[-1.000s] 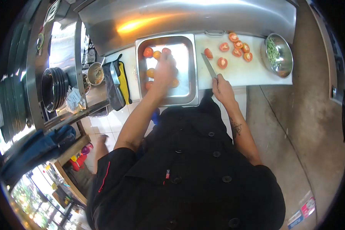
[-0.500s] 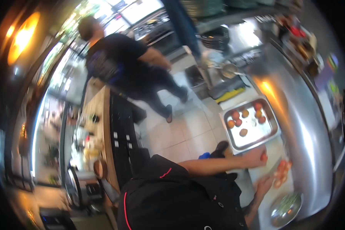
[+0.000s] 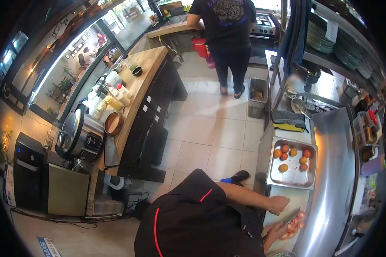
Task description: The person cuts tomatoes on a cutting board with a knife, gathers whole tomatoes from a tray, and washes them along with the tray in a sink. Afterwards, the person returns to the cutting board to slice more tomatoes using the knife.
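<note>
My right hand [image 3: 276, 232] grips a knife [image 3: 291, 215], its blade beside cut tomatoes [image 3: 293, 226] on the white cutting board [image 3: 283, 245]. My left hand [image 3: 278, 204] is closed above the board, a little short of the blade; whatever it may hold is hidden by the curled fingers. Beyond it stands a steel tray [image 3: 291, 184] holding several whole tomatoes [image 3: 283, 168], red and orange. Only the rim of a metal bowl [image 3: 286, 254] shows at the bottom edge.
A dark cloth [image 3: 288, 116] and yellow item lie behind the tray. A steel surface [image 3: 333, 171] runs along the right. Another person [image 3: 228, 47] stands by the stove, near a grey bin [image 3: 257, 97]. Leftward is a wooden counter [image 3: 148, 62] with bottles and a cooker [image 3: 83, 135].
My view has swung and steadied. My left hand, earlier showing something red by the tray, is now over the board with no red visible. The other person has walked toward the stove.
</note>
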Tool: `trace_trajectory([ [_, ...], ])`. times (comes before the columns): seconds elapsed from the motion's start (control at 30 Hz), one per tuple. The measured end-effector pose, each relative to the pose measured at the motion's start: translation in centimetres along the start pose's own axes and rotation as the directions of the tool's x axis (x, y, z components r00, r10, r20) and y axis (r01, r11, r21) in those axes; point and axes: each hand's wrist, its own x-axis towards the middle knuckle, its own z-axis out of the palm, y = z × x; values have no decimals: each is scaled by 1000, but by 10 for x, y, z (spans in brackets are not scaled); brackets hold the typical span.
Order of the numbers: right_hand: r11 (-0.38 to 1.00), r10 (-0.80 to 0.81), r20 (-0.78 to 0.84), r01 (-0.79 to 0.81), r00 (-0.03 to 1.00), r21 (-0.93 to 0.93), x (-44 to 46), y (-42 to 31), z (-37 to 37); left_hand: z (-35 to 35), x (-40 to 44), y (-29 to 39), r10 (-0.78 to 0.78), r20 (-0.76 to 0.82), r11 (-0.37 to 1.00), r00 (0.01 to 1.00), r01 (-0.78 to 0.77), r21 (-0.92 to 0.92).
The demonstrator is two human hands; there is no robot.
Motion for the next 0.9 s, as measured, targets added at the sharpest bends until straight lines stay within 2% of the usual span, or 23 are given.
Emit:
trace_trajectory([
  [0.03,983,128,-5,-126,992,130,-11,-29,-7,7,4,-2,3,12,1000,1000,-3,-6],
  [0.07,995,-63,-11,64,998,79,9,52,10,15,12,-8,-19,4,999,1000,19,29],
  [0.1,996,-57,-15,58,998,74,4,51,7,22,20,-15,-42,-8,997,999,42,64],
  [0.17,964,-228,-155,246,961,102,-13,24,7,33,25,-21,-35,-20,996,999,37,85],
  [0.23,981,-59,-48,66,997,181,-29,-30,-13,35,22,-22,72,-95,983,993,-54,174],
  [0.33,982,-179,-39,181,983,56,-21,1,-9,35,20,-20,43,-116,997,992,-36,61],
  [0.37,960,-277,-76,278,958,6,-9,26,-3,31,18,-17,42,-130,998,991,-35,59],
  [0.4,928,-372,-110,369,922,-46,2,44,4,28,13,-14,13,-163,1000,986,-17,-23],
  [0.43,925,-379,-106,376,919,-46,8,43,7,30,15,-17,-17,-191,994,981,-3,-108],
  [0.5,935,-355,-113,351,928,-54,16,46,9,28,22,-30,-2,-221,997,975,-15,-75],
  [0.53,939,-344,-114,338,932,-71,11,25,-4,37,26,-32,19,-235,999,972,-30,-44],
  [0.57,986,-166,-42,165,985,-8,2,-27,-16,41,27,-30,21,-221,998,975,-33,-54],
  [0.63,999,9,52,-12,999,51,0,-47,-13,36,24,-36,19,-324,996,946,-46,-76],
  [0.67,991,-136,-37,137,990,8,7,-33,-4,37,25,-37,25,-367,997,930,-51,-60],
  [0.73,963,-270,-123,264,955,-58,10,-29,-2,35,28,-44,18,-350,993,936,-56,-101],
  [0.8,984,-175,-39,174,984,-34,4,-49,-6,42,29,-43,14,-308,986,951,-64,-151],
  [0.83,987,-161,-41,159,986,-38,2,-42,-6,43,29,-43,14,-335,989,942,-63,-137],
  [0.9,975,-221,-57,219,974,-36,4,-29,1,40,29,-45,8,-361,990,932,-57,-125],
])
